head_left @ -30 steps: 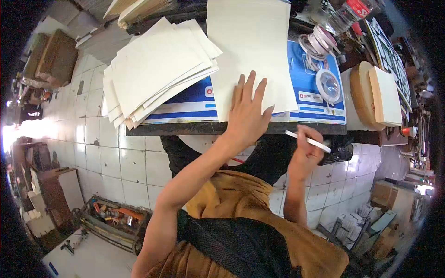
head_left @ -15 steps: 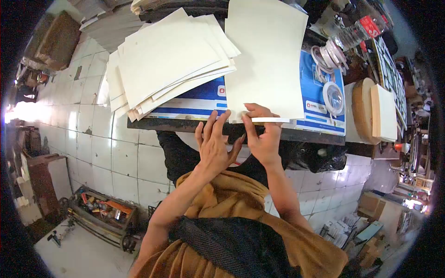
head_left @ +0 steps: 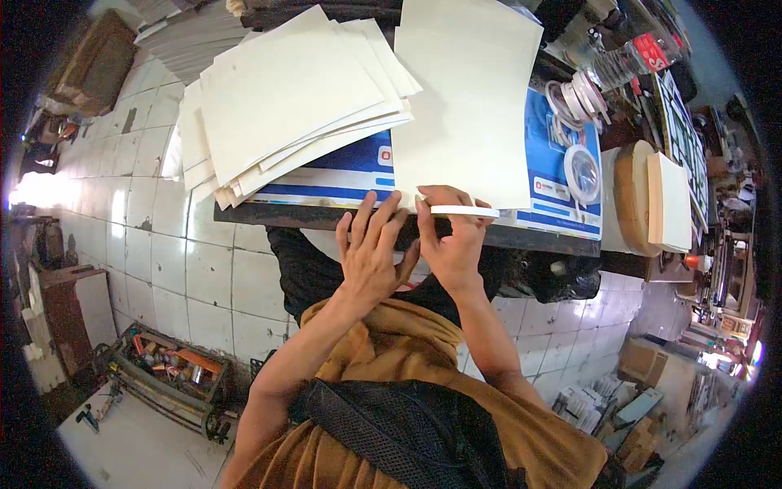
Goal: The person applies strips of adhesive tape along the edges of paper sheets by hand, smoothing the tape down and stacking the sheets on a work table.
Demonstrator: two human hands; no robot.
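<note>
A cream sheet of paper (head_left: 464, 106) lies on the blue-and-white printed board (head_left: 326, 181). At its near edge, my right hand (head_left: 453, 238) is closed around a roll of white tape (head_left: 464, 211), seen edge-on. The thumb and forefinger meet close to the sheet's near left corner. My left hand (head_left: 371, 248) is just left of it, fingers spread, with the fingertips on the table edge by that corner. Whether a strip of tape runs between the hands is too small to make out. Left of the sheet sits a loose pile of similar cream sheets (head_left: 293, 98).
More tape rolls (head_left: 582, 175) rest on the board's right side, near a plastic bottle (head_left: 635, 61). Further right, a cream block (head_left: 669, 202) stands beside a round wooden piece (head_left: 635, 196). A tool tray (head_left: 175, 371) is at lower left.
The view has shifted slightly. My right thumb and forefinger have drawn closer together near the sheet's corner; the left hand stays almost in place.
</note>
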